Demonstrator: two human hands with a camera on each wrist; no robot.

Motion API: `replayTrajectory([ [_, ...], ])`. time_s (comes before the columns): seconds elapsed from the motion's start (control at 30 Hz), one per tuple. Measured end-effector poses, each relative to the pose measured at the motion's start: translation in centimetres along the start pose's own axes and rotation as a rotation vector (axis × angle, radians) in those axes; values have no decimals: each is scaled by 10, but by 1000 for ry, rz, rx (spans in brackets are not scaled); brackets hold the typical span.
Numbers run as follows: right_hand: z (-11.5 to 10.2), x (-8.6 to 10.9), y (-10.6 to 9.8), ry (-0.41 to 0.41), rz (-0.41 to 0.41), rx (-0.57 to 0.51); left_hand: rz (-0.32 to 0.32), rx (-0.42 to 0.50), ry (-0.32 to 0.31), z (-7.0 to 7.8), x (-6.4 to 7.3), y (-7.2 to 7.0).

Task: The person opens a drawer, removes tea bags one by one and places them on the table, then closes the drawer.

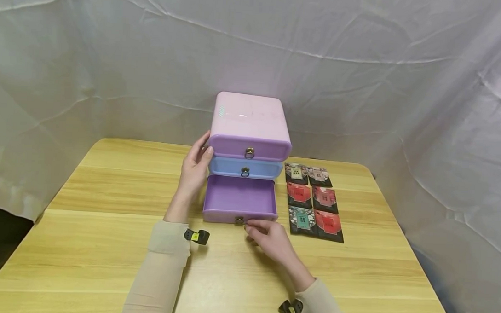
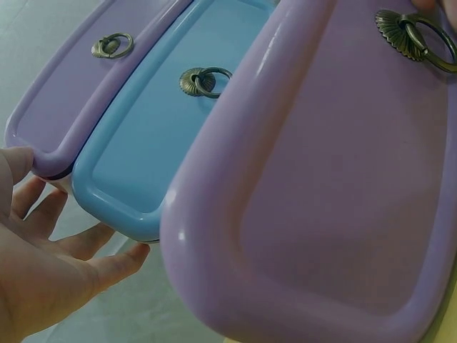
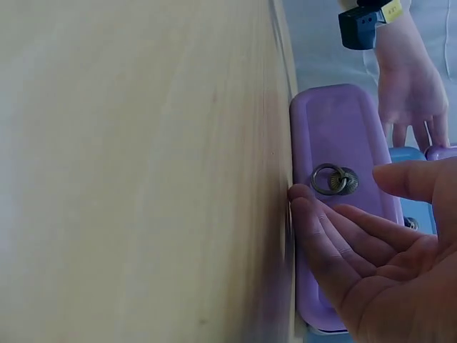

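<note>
A small chest of drawers (image 1: 252, 117) has a pink top, a purple upper drawer (image 1: 230, 146), a blue middle drawer (image 1: 225, 167) and a purple bottom drawer (image 1: 219, 216). The bottom drawer is pulled out and its inside is bare. My left hand (image 1: 193, 173) rests against the chest's left side, fingers spread along the edges of the two upper drawers. At the bottom drawer's front is my right hand (image 1: 274, 242), its fingertips right by the brass ring handle (image 3: 330, 179). Its thumb stands apart from the fingers, and nothing is held between them.
Several flat printed sachets (image 1: 299, 195) lie in two columns to the right of the chest. The chest stands on a wooden table (image 1: 106, 243), with a pale cloth (image 1: 154, 56) hanging behind. Both wrists carry small black cameras (image 1: 200, 237).
</note>
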State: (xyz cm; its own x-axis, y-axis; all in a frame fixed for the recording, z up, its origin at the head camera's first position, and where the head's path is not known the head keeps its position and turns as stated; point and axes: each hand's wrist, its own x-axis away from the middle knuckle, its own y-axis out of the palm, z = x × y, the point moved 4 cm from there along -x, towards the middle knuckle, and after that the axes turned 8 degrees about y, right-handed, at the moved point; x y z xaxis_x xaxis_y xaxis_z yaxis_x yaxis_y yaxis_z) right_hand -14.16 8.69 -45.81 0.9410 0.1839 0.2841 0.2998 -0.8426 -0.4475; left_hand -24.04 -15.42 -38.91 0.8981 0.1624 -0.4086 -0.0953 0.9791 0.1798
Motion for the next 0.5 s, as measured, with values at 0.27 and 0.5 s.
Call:
replayTrajectory([
  [0.27, 1, -5, 4, 49, -67, -137, 3, 2, 7, -1, -1, 0],
  [0.5, 0, -6, 9, 37, -93, -233, -4, -3, 0, -1, 0, 0],
])
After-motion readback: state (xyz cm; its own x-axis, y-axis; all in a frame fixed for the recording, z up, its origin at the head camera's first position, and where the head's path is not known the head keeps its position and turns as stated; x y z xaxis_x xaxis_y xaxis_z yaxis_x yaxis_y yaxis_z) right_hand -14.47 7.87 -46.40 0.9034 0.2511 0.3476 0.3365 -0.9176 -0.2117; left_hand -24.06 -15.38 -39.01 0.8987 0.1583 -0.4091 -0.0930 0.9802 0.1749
